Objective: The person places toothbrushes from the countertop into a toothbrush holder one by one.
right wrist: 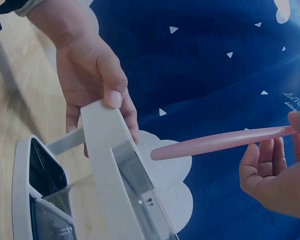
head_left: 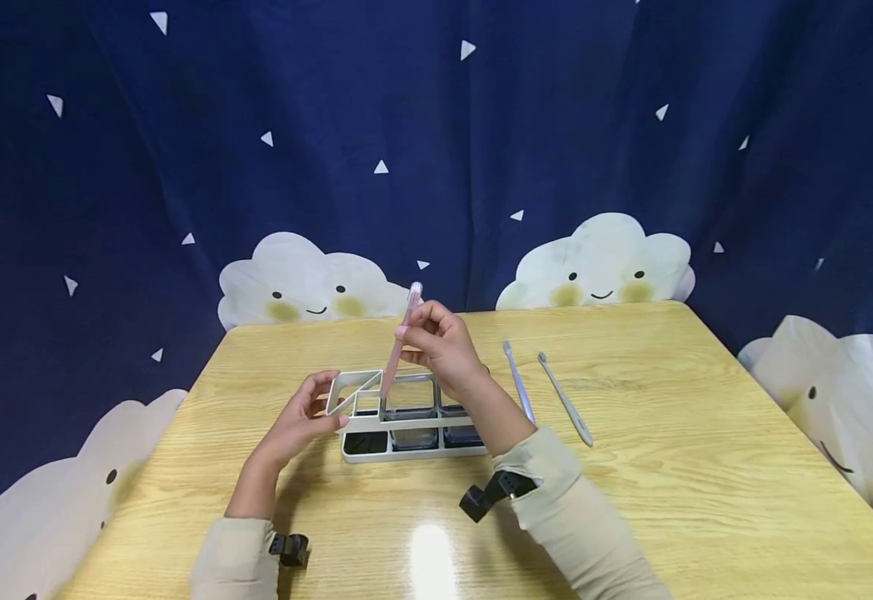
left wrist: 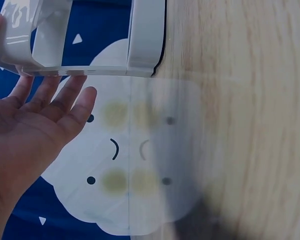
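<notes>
A white two-tier toothbrush holder (head_left: 365, 422) stands on the table, with clear cups (head_left: 411, 394) set in its openings. My left hand (head_left: 296, 427) grips the holder's left end, thumb on the front rim and fingers behind; in the left wrist view its fingertips touch the holder's underside. Between thumb and fingers, my right hand (head_left: 446, 348) pinches a pink toothbrush (head_left: 395, 363) above the holder. The brush head points up and the handle's end slants down towards the left openings. In the right wrist view that pink handle (right wrist: 215, 142) stays apart from the rim.
To the right of the holder lie a purple toothbrush (head_left: 519, 385) and a grey toothbrush (head_left: 566, 400) on the wooden table (head_left: 676, 475). My right forearm hides part of the holder's right end. A dark blue curtain (head_left: 421, 108) with clouds hangs behind the table.
</notes>
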`<state>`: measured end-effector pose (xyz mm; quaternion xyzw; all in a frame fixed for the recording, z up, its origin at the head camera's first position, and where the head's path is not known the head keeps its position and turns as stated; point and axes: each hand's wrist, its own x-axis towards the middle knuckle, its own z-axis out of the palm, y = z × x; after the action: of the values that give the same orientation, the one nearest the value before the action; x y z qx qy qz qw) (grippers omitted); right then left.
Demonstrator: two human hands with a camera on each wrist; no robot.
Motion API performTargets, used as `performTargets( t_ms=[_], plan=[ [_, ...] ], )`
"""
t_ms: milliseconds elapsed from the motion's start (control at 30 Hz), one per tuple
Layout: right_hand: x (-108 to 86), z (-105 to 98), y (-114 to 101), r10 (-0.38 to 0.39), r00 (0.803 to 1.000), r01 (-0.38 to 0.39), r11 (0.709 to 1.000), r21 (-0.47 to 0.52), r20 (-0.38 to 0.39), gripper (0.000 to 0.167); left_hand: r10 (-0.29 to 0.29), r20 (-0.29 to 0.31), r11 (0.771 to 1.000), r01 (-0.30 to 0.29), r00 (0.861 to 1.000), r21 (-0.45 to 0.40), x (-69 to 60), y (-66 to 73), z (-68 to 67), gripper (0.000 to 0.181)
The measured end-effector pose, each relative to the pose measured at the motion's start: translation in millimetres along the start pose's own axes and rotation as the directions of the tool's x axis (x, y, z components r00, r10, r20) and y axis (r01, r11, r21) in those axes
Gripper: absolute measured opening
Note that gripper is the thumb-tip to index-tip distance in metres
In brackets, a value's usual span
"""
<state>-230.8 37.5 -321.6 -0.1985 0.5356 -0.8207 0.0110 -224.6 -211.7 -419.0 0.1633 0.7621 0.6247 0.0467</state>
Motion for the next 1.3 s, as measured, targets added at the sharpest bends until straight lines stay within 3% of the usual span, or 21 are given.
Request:
performTargets(
  t_ms=[600,1100,1300],
  plan=[
    [0.9,10,23,0.082,0.997,-0.082,0.996,-0.024,-0.004,0.018,-0.012,0.021,1.000,0.012,1.000,-0.015,-0.7,-1.9,-2.0,0.068],
    [0.8,6,40,0.081,0.997,-0.079,0.983,-0.164,0.005,0.012,-0.015,0.018,1.000,0.015,1.000,-0.001,-0.2,-2.0,-1.1,0.067],
    [1.4,7,45,0.076,0.997,-0.067,0.961,-0.268,0.026,0.010,-0.013,0.016,1.000,0.013,1.000,0.000,-0.4,-2.0,-1.9,0.067]
  ],
)
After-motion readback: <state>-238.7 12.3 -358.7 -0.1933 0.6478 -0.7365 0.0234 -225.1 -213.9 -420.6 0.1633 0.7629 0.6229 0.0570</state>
